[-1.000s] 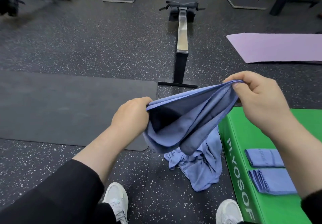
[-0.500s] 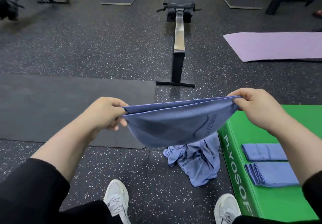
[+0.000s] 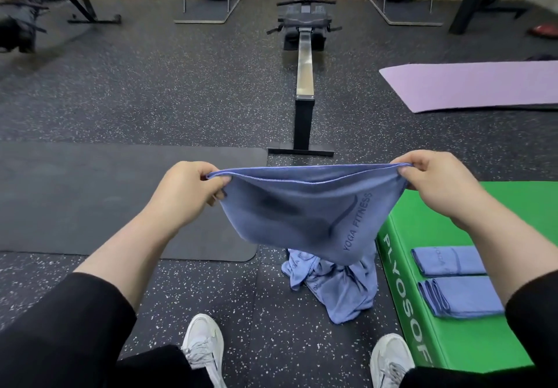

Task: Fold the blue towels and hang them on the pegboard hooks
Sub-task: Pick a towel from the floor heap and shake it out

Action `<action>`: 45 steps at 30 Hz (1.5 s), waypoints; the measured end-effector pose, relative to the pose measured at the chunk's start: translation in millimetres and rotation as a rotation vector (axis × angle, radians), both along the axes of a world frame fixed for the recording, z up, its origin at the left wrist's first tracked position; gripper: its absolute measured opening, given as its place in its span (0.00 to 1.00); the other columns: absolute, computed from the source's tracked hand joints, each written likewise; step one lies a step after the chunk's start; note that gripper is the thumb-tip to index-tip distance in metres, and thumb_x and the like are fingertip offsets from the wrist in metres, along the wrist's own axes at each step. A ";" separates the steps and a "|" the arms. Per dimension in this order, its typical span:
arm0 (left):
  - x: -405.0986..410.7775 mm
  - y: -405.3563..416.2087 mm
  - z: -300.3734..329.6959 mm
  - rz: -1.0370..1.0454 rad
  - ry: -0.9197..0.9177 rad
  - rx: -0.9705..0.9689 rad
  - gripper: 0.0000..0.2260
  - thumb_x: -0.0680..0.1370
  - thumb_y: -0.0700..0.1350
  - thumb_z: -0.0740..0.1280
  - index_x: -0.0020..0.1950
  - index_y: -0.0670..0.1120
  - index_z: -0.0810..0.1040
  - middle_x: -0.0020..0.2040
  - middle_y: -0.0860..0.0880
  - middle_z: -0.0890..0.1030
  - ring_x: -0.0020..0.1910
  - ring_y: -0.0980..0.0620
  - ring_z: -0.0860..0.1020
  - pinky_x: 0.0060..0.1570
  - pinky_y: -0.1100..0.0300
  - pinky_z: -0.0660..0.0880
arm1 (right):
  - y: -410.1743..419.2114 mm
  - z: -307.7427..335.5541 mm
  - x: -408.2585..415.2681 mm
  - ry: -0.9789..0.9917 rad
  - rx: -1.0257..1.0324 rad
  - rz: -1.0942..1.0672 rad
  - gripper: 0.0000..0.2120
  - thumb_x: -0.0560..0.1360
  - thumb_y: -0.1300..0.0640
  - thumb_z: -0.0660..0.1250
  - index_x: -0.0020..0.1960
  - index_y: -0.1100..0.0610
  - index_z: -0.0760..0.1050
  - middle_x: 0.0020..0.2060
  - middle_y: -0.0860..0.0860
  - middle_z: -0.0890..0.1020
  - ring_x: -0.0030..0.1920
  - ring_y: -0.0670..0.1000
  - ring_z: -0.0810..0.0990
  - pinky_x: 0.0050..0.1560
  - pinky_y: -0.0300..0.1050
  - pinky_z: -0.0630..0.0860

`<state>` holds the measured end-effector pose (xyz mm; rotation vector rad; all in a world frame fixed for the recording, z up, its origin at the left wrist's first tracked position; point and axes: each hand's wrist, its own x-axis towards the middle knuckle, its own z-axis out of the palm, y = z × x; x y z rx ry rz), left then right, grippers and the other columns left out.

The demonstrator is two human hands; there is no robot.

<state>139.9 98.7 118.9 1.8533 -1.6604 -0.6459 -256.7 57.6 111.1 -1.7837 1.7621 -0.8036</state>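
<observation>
1. Head view: our fingers [image 3: 406, 173] are curled and pinch the top corners of a blue towel [image 3: 305, 209]; the left hand [image 3: 188, 188] grips one corner, the right hand [image 3: 434, 182] the other, so the doubled cloth hangs stretched between them above the speckled floor [image 3: 151, 92].
2. A crumpled heap of blue towels [image 3: 335, 288] lies on the floor under it, touching the green plyo box [image 3: 471, 348].
3. That box carries two folded towels [image 3: 459, 295] side by side.
4. The blurred frame far left may be gym equipment; we cannot tell.
</observation>
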 end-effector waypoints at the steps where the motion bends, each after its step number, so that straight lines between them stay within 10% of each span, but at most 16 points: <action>1: -1.2 0.3 1.9 0.010 0.009 -0.027 0.11 0.79 0.46 0.69 0.37 0.47 0.82 0.31 0.49 0.82 0.28 0.54 0.75 0.36 0.58 0.71 | 1.0 0.2 -0.2 -0.009 -0.013 -0.013 0.11 0.79 0.62 0.64 0.45 0.50 0.82 0.40 0.49 0.86 0.47 0.62 0.84 0.41 0.47 0.73; 7: 2.9 -1.1 3.8 0.038 -0.098 -0.082 0.14 0.82 0.48 0.65 0.42 0.41 0.81 0.41 0.36 0.80 0.37 0.45 0.70 0.36 0.54 0.63 | 7.4 1.7 0.0 -0.096 -0.073 -0.092 0.10 0.79 0.59 0.67 0.43 0.48 0.81 0.38 0.46 0.85 0.43 0.60 0.83 0.50 0.54 0.79; 25: -1.4 -1.5 -1.2 0.062 -0.032 -0.041 0.13 0.84 0.47 0.63 0.40 0.47 0.80 0.33 0.50 0.76 0.33 0.48 0.68 0.34 0.56 0.63 | 12.3 10.4 2.8 -0.046 -0.067 -0.076 0.07 0.81 0.59 0.66 0.50 0.50 0.82 0.40 0.45 0.84 0.36 0.42 0.78 0.36 0.39 0.69; 30: -1.9 -3.8 3.8 0.112 0.263 -0.160 0.14 0.79 0.53 0.67 0.42 0.44 0.81 0.41 0.39 0.80 0.39 0.51 0.73 0.49 0.47 0.78 | 8.1 9.6 -0.5 -0.088 -0.064 -0.125 0.06 0.80 0.57 0.66 0.48 0.51 0.82 0.41 0.47 0.86 0.46 0.55 0.85 0.54 0.54 0.79; 35: -20.0 -9.0 15.2 0.115 0.465 -0.275 0.09 0.82 0.48 0.65 0.47 0.46 0.81 0.39 0.53 0.80 0.39 0.55 0.73 0.44 0.53 0.72 | 8.0 13.6 5.8 0.037 -0.001 -0.124 0.07 0.78 0.58 0.65 0.43 0.53 0.80 0.34 0.50 0.82 0.30 0.51 0.73 0.32 0.43 0.66; 40: -50.7 -14.2 24.9 -0.063 0.127 -0.357 0.09 0.84 0.46 0.63 0.45 0.50 0.77 0.36 0.58 0.79 0.37 0.64 0.73 0.42 0.68 0.69 | 5.8 7.3 20.9 0.306 0.239 0.056 0.16 0.75 0.53 0.71 0.62 0.50 0.77 0.57 0.48 0.82 0.55 0.51 0.80 0.56 0.47 0.75; 45: -90.4 -17.2 14.1 -0.273 0.047 -0.301 0.08 0.81 0.49 0.68 0.42 0.53 0.78 0.33 0.57 0.79 0.34 0.62 0.73 0.39 0.66 0.68 | 12.1 14.6 81.8 -0.008 0.103 0.376 0.31 0.70 0.46 0.77 0.70 0.47 0.72 0.64 0.40 0.78 0.64 0.37 0.75 0.64 0.35 0.70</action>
